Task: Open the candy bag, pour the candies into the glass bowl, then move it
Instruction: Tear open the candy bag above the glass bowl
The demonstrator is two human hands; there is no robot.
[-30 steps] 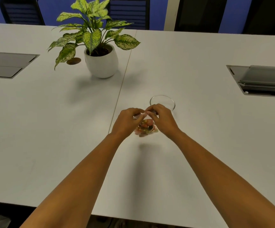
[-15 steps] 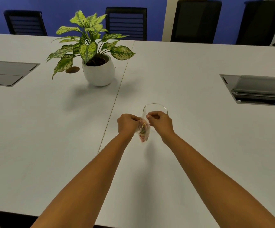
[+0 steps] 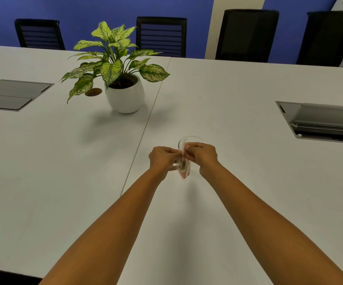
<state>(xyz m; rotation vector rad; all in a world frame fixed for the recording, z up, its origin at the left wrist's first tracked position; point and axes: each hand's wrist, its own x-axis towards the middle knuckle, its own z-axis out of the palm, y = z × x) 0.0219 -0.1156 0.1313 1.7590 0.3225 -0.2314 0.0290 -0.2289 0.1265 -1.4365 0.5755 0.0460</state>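
Note:
A small clear candy bag (image 3: 183, 169) with coloured candies inside hangs between my two hands above the white table (image 3: 238, 95). My left hand (image 3: 163, 159) pinches the bag's top edge from the left. From the right, my right hand (image 3: 202, 154) pinches the same top edge. Just behind the hands stands the glass bowl (image 3: 191, 139), partly hidden by my right hand; only its far rim shows.
A potted plant (image 3: 123, 93) in a white pot stands at the back left. Grey cable hatches are set into the table at the far left (image 3: 12, 95) and the right (image 3: 320, 122), the right one open. Black chairs (image 3: 246, 36) line the far edge.
The bag has turned from lying flat and wide between my hands to hanging upright and narrow. My hands stay at its top; the camera view has tilted up.

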